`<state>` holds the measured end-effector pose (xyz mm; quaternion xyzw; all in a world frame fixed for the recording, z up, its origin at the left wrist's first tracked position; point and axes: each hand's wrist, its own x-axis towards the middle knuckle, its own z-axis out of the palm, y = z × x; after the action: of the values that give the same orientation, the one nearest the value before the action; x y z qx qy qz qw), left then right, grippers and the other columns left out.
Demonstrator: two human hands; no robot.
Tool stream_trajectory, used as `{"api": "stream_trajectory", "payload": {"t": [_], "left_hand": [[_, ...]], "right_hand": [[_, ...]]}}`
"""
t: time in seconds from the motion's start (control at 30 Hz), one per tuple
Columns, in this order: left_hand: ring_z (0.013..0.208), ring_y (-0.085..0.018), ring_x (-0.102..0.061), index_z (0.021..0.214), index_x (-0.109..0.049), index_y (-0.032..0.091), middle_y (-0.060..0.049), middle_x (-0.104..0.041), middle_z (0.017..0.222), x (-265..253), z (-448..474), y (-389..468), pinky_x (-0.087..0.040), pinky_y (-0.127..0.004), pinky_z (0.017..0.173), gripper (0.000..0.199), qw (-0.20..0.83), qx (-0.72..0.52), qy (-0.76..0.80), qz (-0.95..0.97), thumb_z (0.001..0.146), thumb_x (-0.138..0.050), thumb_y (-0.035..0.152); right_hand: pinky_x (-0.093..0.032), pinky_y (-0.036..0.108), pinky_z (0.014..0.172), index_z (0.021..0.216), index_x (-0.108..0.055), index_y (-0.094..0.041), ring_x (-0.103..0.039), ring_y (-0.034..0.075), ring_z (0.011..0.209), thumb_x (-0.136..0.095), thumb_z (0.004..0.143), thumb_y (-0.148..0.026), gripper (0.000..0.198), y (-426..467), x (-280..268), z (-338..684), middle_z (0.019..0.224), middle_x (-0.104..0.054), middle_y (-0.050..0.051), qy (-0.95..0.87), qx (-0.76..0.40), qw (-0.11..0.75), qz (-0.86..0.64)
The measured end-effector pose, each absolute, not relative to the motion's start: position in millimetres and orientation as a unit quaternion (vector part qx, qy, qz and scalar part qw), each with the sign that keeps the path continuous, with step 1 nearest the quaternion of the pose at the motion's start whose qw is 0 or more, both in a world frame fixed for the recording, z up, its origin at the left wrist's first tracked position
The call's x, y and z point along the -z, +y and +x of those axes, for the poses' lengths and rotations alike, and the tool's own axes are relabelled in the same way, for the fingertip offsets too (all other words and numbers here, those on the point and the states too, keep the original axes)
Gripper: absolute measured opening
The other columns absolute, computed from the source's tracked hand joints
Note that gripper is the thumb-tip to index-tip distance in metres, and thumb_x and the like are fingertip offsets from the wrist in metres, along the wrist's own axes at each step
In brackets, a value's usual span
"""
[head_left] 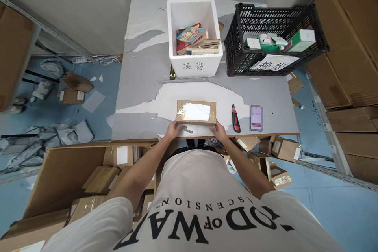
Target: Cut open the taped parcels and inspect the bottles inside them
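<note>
A small brown cardboard box point(212, 115) with a white label on top lies near the front edge of the table. At its near left corner is my left hand point(173, 130), fingers curled against the box. My right hand point(219, 131) grips the near right corner in the same way. Both hands are closed on the box, though the fingertips are partly hidden. To the right of the box lie a red and black utility knife point(235, 119) and a phone point(256, 118) with a blurred screen.
At the back of the table point(138, 86) stand a white foam box point(195, 67) with books and a black plastic crate point(236, 47) with green and white boxes. A yellow utility knife point(172, 72) lies beside the foam box. Below left, a large carton point(67, 173) holds several parcels.
</note>
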<state>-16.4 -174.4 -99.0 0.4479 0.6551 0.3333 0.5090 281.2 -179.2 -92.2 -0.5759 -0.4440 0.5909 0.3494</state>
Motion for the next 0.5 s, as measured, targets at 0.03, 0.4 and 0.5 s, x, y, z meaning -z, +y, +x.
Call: {"api": "stream_trajectory", "payload": {"t": [0.03,0.4,0.5], "left_hand": [[0.110,-0.029,-0.062,0.097,-0.064,0.018,-0.012,-0.071,0.107,98.8,-14.9,-174.2,-0.043,-0.048,0.102,0.036,0.504,-0.332,0.659,0.448,0.072,-0.067,0.045],[0.088,-0.023,-0.064,0.107,-0.068,0.015,-0.005,-0.073,0.093,43.9,-13.7,-170.0,-0.050,-0.035,0.083,0.045,0.444,-0.332,0.656,0.512,0.082,-0.054,0.050],[0.091,-0.023,-0.065,0.115,-0.068,0.014,-0.005,-0.073,0.101,23.6,-11.7,-165.7,-0.049,-0.030,0.081,0.051,0.423,-0.329,0.664,0.522,0.084,-0.052,0.051]], "right_hand": [[-0.029,0.052,0.114,0.139,-0.049,-0.022,-0.051,0.029,0.129,-0.066,0.073,-0.043,0.071,-178.6,92.5,278.7,0.137,-0.057,0.008,-0.453,-0.575,0.341,-0.590],[-0.043,0.046,0.103,0.113,-0.068,-0.021,-0.061,0.030,0.111,-0.052,0.081,-0.059,0.053,-155.4,42.0,279.3,0.115,-0.071,0.006,-0.512,-0.508,0.347,-0.599],[-0.049,0.043,0.092,0.105,-0.072,-0.018,-0.065,0.030,0.099,-0.047,0.082,-0.066,0.059,-148.3,25.2,283.5,0.099,-0.075,0.007,-0.521,-0.470,0.320,-0.636]]}}
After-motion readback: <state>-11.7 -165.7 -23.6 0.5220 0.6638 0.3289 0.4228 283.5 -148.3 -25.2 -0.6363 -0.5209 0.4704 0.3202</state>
